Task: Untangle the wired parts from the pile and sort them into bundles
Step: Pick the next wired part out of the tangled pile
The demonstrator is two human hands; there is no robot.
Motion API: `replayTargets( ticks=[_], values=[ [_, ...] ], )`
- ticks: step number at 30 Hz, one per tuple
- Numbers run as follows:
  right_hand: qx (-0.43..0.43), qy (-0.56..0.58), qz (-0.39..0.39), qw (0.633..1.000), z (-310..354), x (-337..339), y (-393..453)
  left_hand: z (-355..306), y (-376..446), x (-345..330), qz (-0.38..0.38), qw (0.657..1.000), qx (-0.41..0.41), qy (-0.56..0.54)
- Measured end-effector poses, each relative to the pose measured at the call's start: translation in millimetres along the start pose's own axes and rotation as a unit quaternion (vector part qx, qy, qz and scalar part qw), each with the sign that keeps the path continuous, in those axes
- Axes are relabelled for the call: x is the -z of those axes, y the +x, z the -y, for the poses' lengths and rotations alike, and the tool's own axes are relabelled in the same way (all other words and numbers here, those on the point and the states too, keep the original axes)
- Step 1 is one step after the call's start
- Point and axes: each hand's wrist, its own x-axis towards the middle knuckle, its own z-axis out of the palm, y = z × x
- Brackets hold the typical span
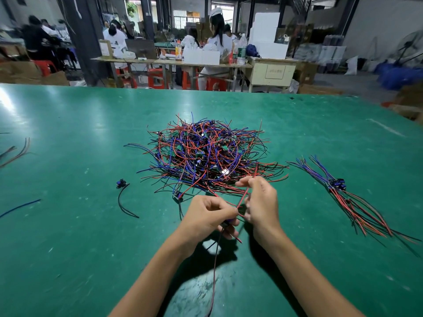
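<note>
A tangled pile (206, 154) of small green circuit parts with red, blue and black wires lies in the middle of the green table (80, 133). Just in front of it, my left hand (207, 215) pinches a small wired part (226, 224) whose dark wires hang down toward me. My right hand (261, 202) pinches a red wire (246, 193) that runs from that part up toward the pile. A sorted bundle (348, 197) of wired parts lies to the right, wires fanned toward the front.
A single part with a black wire (122, 193) lies left of the pile. Loose wires (18, 152) and a blue wire (20, 207) lie at the far left. Beyond the table, people sit at other benches with red stools.
</note>
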Motion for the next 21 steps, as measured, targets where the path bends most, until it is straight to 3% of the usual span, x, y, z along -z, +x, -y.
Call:
replayTargets(
  ticks=[10,14,18,21],
  values=[
    [-0.160,0.240,0.041,0.957,14,19,9,-1,-3,2,0.046,0.998,-0.011,0.035],
    [-0.159,0.209,0.015,0.965,10,17,9,2,-2,1,0.059,0.997,-0.019,0.039],
    [-0.103,0.135,-0.001,0.985,7,18,12,3,-3,2,0.051,0.997,-0.027,0.042],
    [-0.080,0.155,0.058,0.983,7,19,12,1,-4,4,0.041,0.998,-0.039,0.029]
  ],
)
